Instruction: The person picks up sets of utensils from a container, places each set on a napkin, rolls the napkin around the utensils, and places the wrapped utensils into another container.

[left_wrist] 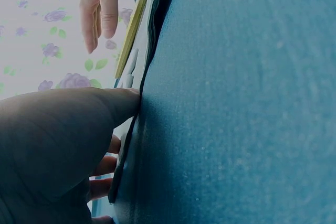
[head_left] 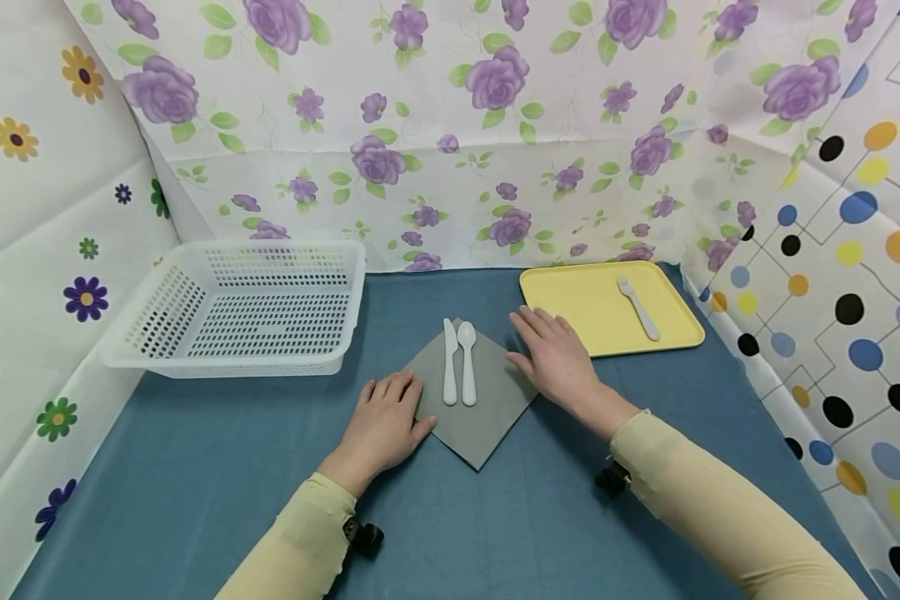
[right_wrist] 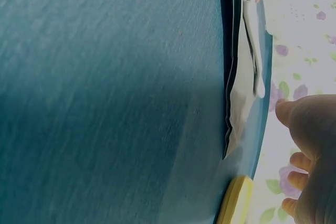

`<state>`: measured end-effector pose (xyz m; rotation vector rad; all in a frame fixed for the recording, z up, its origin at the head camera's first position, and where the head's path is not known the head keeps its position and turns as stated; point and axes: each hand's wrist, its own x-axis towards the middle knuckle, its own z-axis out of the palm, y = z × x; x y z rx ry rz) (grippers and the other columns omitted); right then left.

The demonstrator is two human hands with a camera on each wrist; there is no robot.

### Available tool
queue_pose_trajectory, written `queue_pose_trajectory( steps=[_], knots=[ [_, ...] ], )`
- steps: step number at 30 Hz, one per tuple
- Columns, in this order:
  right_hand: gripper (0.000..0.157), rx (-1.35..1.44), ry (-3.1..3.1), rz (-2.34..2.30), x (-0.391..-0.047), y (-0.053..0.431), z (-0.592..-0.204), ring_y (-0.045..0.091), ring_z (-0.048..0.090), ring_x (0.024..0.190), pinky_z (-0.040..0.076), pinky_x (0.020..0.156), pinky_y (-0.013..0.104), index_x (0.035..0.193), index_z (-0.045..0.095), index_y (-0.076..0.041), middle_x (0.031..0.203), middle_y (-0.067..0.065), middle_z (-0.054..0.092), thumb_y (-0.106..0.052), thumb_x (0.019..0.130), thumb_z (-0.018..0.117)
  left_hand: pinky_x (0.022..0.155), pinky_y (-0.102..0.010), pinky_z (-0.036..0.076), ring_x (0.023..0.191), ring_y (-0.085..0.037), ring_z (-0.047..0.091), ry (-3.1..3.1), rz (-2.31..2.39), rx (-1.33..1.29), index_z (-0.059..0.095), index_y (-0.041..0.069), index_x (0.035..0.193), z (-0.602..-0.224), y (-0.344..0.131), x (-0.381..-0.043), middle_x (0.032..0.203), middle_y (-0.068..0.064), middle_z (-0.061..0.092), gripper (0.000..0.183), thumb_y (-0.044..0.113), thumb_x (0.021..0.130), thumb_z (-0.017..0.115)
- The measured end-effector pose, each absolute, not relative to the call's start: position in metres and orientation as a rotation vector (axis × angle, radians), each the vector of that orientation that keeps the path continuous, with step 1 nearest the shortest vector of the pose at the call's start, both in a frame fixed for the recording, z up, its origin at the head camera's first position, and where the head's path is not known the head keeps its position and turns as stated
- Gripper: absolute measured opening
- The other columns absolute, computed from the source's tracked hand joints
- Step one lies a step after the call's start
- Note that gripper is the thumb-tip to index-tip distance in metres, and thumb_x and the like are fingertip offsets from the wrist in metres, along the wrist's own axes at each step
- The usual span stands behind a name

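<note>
A grey folded napkin [head_left: 480, 437] lies on the table, turned so that one corner points toward me. A white plastic knife [head_left: 450, 367] and a white spoon [head_left: 468, 367] lie side by side on its upper part. My left hand [head_left: 381, 421] rests at the napkin's left corner, the thumb [left_wrist: 123, 103] touching the near edge and the other fingers along the far side. Over the right corner is my right hand [head_left: 558, 354], fingers extended and holding nothing. In the right wrist view its thumb [right_wrist: 286, 111] stands apart from the napkin.
A yellow tray [head_left: 570, 300] with a white fork [head_left: 640, 310] on it is at the back right, just beyond my right hand. At the back left stands a white perforated basket [head_left: 330, 358]. Blue cloth [head_left: 232, 483] covers the table; patterned sheets [head_left: 420, 100] enclose it.
</note>
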<state>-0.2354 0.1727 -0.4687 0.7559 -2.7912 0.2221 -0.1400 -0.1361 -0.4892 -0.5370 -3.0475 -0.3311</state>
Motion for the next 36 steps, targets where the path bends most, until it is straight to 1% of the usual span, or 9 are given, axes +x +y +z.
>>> queue_pose_trajectory(
  steps=[7,16,24,31,36],
  knots=[
    [0.071,0.739,-2.804,0.202,-0.239,0.179,-0.469,0.042,0.039,0.159,0.029,0.130,0.063,0.166,0.048,-0.003,0.171,0.022,0.043,-0.036,0.109,0.074,0.126,-0.066,0.032,0.153,-0.044,0.044,-3.059,-0.333,-0.534,0.054,0.002,0.161,-0.488,-0.136,-0.140,0.167,-0.022,0.047,0.066,0.043,0.111,0.069],
    [0.072,0.708,-2.817,0.224,-0.243,0.187,-0.468,0.043,0.037,0.160,0.026,0.131,0.063,0.168,0.045,-0.002,0.172,0.022,0.043,-0.034,0.110,0.073,0.126,-0.066,0.032,0.153,-0.044,0.044,-3.059,-0.335,-0.530,0.054,0.002,0.161,-0.487,-0.135,-0.139,0.167,-0.022,0.047,0.066,0.043,0.111,0.069],
    [0.072,0.671,-2.842,0.186,-0.246,0.193,-0.464,0.043,0.037,0.160,0.027,0.130,0.064,0.167,0.045,-0.001,0.172,0.023,0.042,-0.035,0.110,0.072,0.125,-0.066,0.033,0.152,-0.045,0.045,-3.043,-0.343,-0.537,0.055,0.002,0.160,-0.488,-0.136,-0.140,0.166,-0.023,0.047,0.065,0.041,0.111,0.070],
    [0.073,0.634,-2.872,0.194,-0.249,0.201,-0.463,0.043,0.034,0.161,0.023,0.131,0.065,0.169,0.042,-0.002,0.173,0.024,0.039,-0.036,0.111,0.070,0.123,-0.067,0.035,0.150,-0.045,0.046,-3.001,-0.359,-0.555,0.057,0.002,0.158,-0.491,-0.137,-0.140,0.163,-0.024,0.049,0.063,0.039,0.109,0.072],
    [0.073,0.624,-2.887,0.186,-0.252,0.207,-0.463,0.044,0.033,0.162,0.022,0.132,0.065,0.170,0.040,-0.001,0.174,0.024,0.038,-0.036,0.112,0.068,0.124,-0.067,0.034,0.151,-0.045,0.046,-3.014,-0.369,-0.548,0.056,0.001,0.158,-0.490,-0.136,-0.139,0.164,-0.023,0.049,0.064,0.039,0.110,0.072]
  ],
)
